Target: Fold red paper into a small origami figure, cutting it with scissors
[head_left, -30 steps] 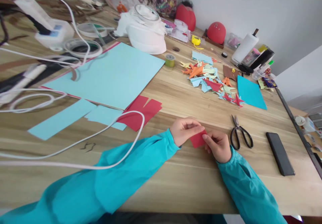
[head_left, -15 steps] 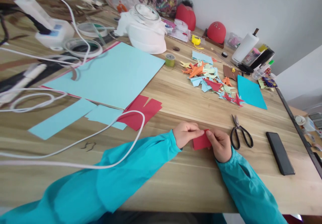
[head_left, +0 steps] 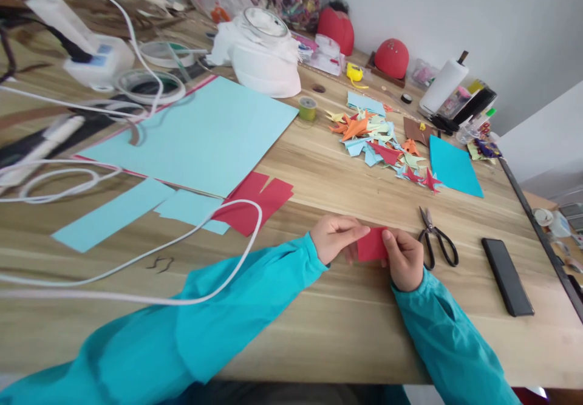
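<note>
A small red paper piece (head_left: pixel 372 246) is held just above the wooden table (head_left: pixel 346 326) near its front edge. My left hand (head_left: pixel 334 239) pinches its left edge with thumb and fingers closed. My right hand (head_left: pixel 405 259) grips its right side, thumb on top. Both arms wear teal sleeves. Black scissors (head_left: pixel 435 238) lie just right of my right hand.
A black phone (head_left: pixel 507 277) lies at the right. Folded paper shapes (head_left: pixel 380 144) are piled behind, beside a teal sheet (head_left: pixel 453 168). A large light-blue sheet (head_left: pixel 200 135), a red cut sheet (head_left: pixel 255 203) and white cables (head_left: pixel 136 259) cover the left.
The red piece has shifted a little right and now shows a wider flat face. My right hand slid right along it; my left hand stayed nearly in place.
</note>
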Demonstrator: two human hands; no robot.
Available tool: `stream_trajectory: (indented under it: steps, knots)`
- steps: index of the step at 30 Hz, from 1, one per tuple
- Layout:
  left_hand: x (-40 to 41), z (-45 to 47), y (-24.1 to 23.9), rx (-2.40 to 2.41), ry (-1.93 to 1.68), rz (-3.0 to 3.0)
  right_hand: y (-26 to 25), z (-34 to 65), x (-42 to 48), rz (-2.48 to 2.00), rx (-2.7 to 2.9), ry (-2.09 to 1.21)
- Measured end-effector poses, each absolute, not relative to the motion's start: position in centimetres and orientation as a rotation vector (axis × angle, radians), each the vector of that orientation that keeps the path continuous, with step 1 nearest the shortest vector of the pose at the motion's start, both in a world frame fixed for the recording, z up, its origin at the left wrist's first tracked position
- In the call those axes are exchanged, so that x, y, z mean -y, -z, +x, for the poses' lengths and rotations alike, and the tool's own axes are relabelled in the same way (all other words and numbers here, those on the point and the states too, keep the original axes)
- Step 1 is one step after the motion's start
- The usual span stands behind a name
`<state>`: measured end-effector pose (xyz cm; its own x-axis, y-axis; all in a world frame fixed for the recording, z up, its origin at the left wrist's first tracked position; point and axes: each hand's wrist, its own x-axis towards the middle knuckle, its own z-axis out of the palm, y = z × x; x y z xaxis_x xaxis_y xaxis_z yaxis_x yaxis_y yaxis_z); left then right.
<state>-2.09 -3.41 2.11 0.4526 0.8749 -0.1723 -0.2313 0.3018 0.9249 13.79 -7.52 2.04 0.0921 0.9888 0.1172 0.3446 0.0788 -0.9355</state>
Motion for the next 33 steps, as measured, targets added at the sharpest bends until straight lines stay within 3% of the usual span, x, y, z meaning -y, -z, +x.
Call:
stream_trajectory:
  steps: [13, 22, 33]
  knots:
    - [3.7, -2.4, -2.1, -0.936, -0.848, 1.166, -1.6, 13.8, 7.0, -1.323, 1.331, -0.935]
    - [3.6, -2.6, -1.7, -0.791, -1.202, 1.638, -1.8, 14.0, 6.9, -1.126, 1.622, -0.703]
    - [4.3, -2.6, -2.0, -0.739, -1.278, 1.774, -1.7, 14.0, 6.9, -1.070, 1.606, -0.681]
